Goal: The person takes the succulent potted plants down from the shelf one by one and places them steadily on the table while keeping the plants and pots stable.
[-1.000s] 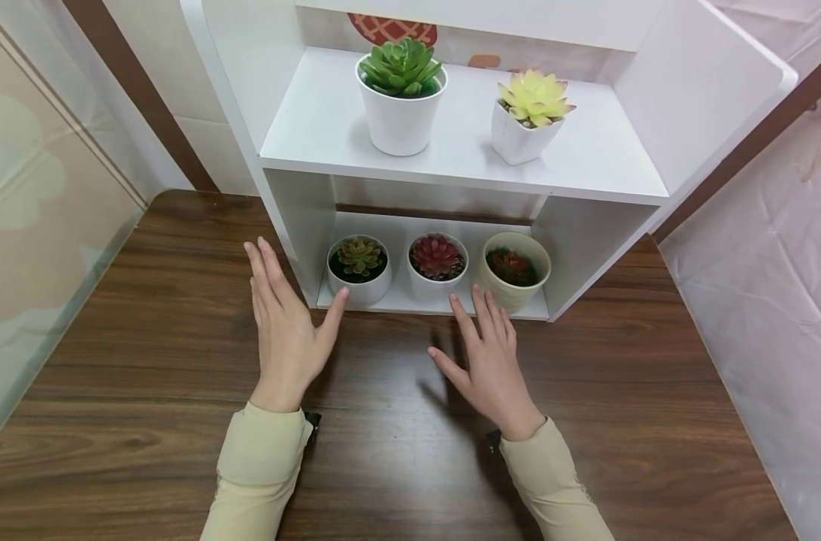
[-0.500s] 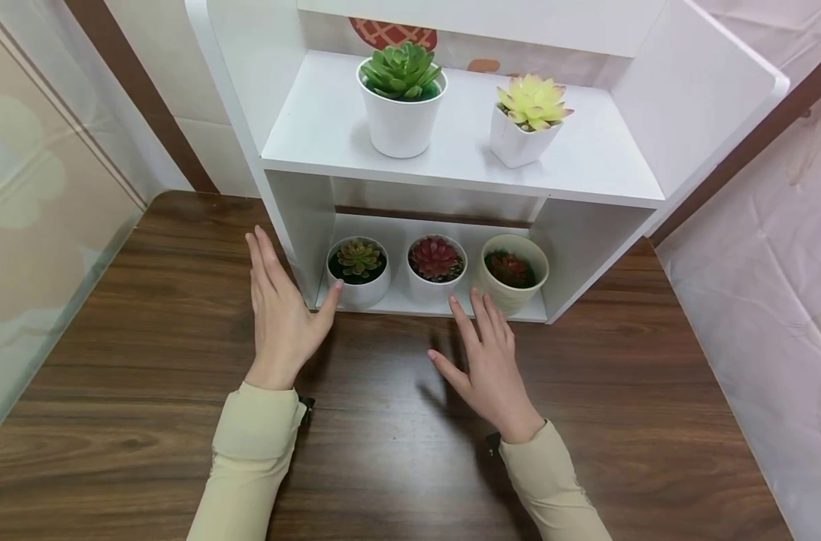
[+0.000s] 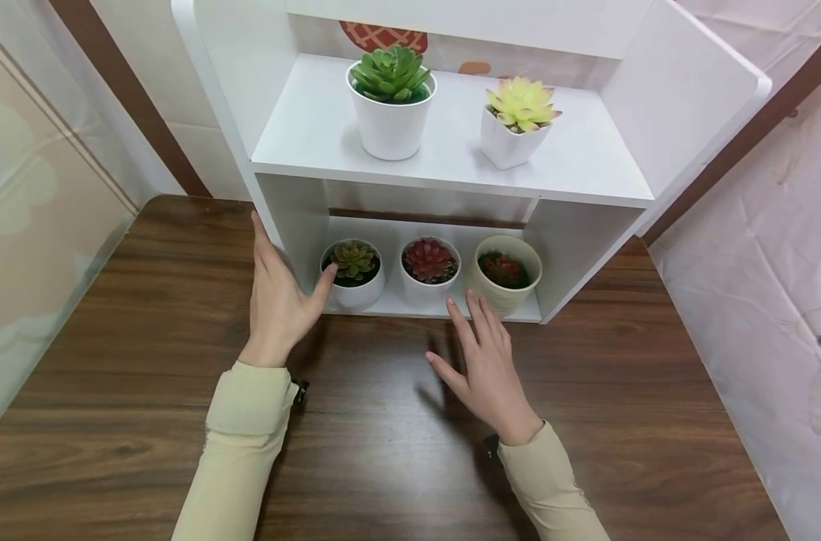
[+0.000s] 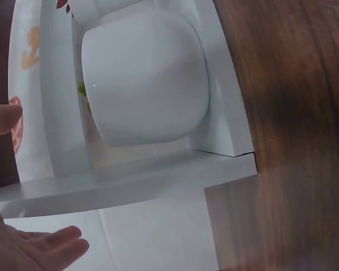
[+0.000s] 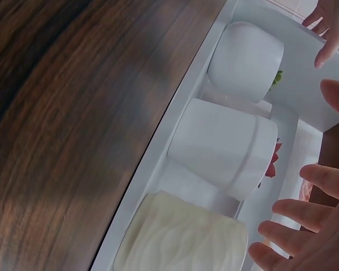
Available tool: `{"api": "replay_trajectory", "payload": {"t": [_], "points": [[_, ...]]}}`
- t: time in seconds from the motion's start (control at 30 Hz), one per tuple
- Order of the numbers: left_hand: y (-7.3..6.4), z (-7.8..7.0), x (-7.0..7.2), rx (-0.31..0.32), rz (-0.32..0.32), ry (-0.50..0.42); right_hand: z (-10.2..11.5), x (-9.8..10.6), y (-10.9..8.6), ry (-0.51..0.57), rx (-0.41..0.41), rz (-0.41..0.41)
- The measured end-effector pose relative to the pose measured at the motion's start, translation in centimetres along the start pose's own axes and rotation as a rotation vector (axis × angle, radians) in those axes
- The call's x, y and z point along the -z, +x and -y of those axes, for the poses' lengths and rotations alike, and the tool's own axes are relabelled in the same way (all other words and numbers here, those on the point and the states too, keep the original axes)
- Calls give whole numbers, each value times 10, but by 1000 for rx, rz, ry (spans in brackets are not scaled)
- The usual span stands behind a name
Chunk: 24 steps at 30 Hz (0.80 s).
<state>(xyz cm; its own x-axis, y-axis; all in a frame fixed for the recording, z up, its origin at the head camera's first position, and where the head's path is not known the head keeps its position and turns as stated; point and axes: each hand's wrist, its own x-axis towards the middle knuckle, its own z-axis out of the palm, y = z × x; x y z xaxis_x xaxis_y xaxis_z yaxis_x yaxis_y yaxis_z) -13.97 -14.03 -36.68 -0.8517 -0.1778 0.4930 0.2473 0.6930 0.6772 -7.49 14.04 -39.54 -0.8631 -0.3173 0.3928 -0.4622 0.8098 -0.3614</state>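
My left hand is at the left side panel of a white shelf unit, thumb inside in front of the left pot and fingers along the panel's outer face. Its fingers are straight. My right hand has its fingers spread in front of the lower shelf, holding nothing. On that lower shelf stand a white pot with a green-yellow succulent, a white pot with a red succulent and a cream pot holding a small reddish one. The right fingertips overlap the cream pot's lower edge in the head view.
On the upper shelf stand a white pot with a green succulent and a small angular white pot with a yellow succulent. The unit stands on a dark wooden table. Patterned fabric hangs around the sides.
My left hand has moved forward and slightly left, its fingers now reaching behind the left panel's edge. The right hand stays nearly still. The head view has shifted a little.
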Motion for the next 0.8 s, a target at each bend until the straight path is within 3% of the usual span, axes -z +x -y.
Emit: {"api": "replay_trajectory", "payload": {"t": [0.27, 0.5, 0.7, 0.8], "points": [[14, -6, 2, 26, -50, -84, -1, 0, 0, -1, -3, -5], [26, -12, 6, -3, -89, -144, 0, 0, 1, 15, -8, 1], [34, -7, 8, -62, -126, -185, 3, -1, 2, 17, 4, -7], [38, -3, 10, -56, -126, -205, 5, -2, 2, 32, 13, -8]]}}
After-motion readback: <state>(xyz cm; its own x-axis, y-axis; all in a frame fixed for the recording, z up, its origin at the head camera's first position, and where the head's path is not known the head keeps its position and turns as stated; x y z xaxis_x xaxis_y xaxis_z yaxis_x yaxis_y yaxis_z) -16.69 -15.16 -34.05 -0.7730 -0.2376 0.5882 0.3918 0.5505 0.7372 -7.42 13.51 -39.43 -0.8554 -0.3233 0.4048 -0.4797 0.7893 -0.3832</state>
